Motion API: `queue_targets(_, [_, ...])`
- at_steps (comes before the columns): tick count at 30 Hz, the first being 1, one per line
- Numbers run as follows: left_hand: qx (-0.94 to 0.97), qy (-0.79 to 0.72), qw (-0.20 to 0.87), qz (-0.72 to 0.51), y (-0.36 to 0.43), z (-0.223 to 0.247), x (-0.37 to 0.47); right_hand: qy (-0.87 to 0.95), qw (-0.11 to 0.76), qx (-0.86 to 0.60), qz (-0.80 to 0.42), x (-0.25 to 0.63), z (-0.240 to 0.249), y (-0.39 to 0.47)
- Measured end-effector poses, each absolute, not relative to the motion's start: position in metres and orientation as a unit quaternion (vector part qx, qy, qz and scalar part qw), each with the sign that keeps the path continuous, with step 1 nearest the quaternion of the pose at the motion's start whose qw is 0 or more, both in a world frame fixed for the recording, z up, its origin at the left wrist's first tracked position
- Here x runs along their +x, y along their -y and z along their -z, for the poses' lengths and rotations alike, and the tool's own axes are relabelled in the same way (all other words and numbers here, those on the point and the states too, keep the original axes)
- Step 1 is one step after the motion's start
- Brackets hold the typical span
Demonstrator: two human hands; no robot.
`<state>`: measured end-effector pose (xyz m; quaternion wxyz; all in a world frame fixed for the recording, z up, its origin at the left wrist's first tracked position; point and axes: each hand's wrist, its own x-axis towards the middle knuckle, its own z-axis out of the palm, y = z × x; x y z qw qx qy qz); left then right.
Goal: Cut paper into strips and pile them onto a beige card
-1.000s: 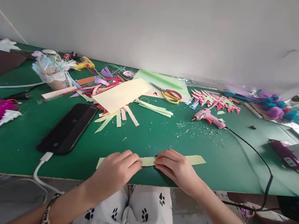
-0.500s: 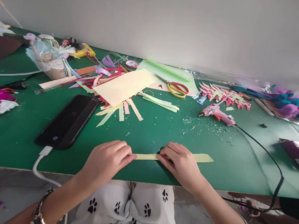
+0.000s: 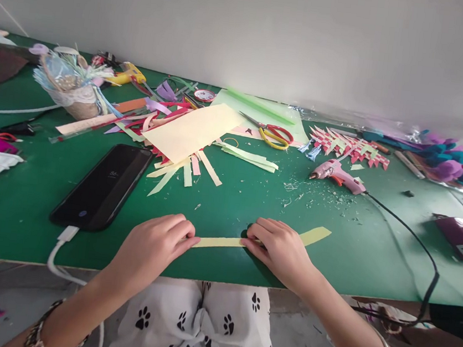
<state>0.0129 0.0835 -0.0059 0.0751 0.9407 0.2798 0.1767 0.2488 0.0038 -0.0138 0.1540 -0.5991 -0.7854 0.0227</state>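
Note:
A pale yellow paper strip [image 3: 220, 242] stretches between my two hands, low over the front of the green table [image 3: 220, 270]. My left hand [image 3: 159, 243] pinches its left end between thumb and fingers. Further along, my right hand [image 3: 277, 248] has its fingers closed on the strip, and a free end sticks out beyond it to the right, angled upward. The fingertips hide parts of the strip. Left of my left hand lies a black phone [image 3: 102, 186] with a white charging cable [image 3: 66, 237] plugged in.
Behind my hands lie a cream paper sheet [image 3: 192, 130], several cut strips [image 3: 248, 157] and scissors [image 3: 275, 135]. A pink glue gun [image 3: 337, 175] with a black cord rests at right, near red woven paper [image 3: 349, 147]. A decorated basket [image 3: 75, 94] stands back left.
My left hand has slid left, so more of the strip shows between my hands. The strip's right end now tilts up more. My right hand has barely moved.

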Motion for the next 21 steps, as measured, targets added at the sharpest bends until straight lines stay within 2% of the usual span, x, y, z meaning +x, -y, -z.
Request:
queue_targets(8, [0.926,-0.313,0.123,-0.174,-0.079,0.010,-0.013,0.784,0.147,-0.603,-0.024,0.249,0.012,-0.004])
queue_targets(11, [0.923,-0.339,0.080,-0.162,-0.077,0.011,-0.018,0.786,0.146,-0.600,-0.018,0.249,0.013,-0.005])
queue_targets(16, [0.926,-0.327,-0.093,-0.164,-0.064,0.003,0.001,0.797,0.131,-0.589,-0.022,0.250,0.010,-0.007])
queue_targets(21, [0.961,-0.209,-0.044,-0.175,-0.034,0.011,0.042,0.797,0.134,-0.588,-0.027,0.250,0.009,-0.008])
